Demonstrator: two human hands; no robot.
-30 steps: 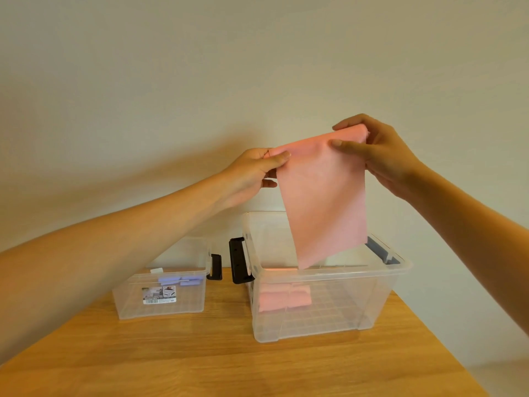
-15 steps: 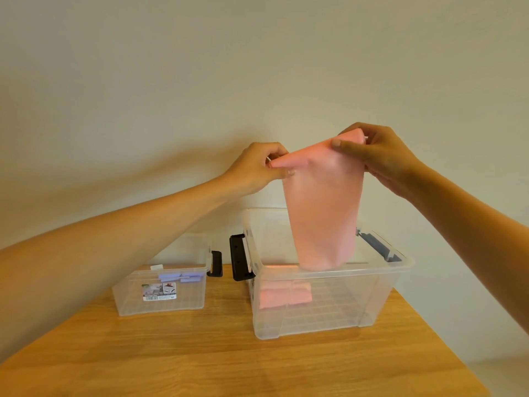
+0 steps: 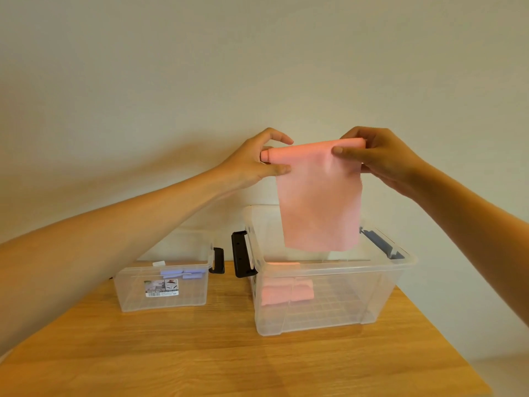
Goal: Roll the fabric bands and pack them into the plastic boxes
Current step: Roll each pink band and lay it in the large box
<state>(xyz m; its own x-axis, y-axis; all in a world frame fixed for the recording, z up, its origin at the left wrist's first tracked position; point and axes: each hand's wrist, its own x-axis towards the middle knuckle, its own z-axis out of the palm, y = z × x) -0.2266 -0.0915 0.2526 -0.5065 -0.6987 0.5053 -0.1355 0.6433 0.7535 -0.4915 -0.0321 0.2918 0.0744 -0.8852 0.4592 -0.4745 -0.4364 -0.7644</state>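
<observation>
Wood table (image 3: 200, 353) sits under my arms, with the big box (image 3: 372, 296) and the small box (image 3: 134, 299) on it. My left hand (image 3: 254, 161) and right hand (image 3: 383, 159) pinch the ends of the pink band (image 3: 317, 202) in the air over the big box. Its top is now rolled into a little tube and level; before, it hung flat and tilted.

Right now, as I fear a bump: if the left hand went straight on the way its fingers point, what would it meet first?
The band: the left hand pinches one end of its rolled top edge, fingers pointing along it toward the right hand, which holds the other end. How they lie in depth is unclear.
</observation>
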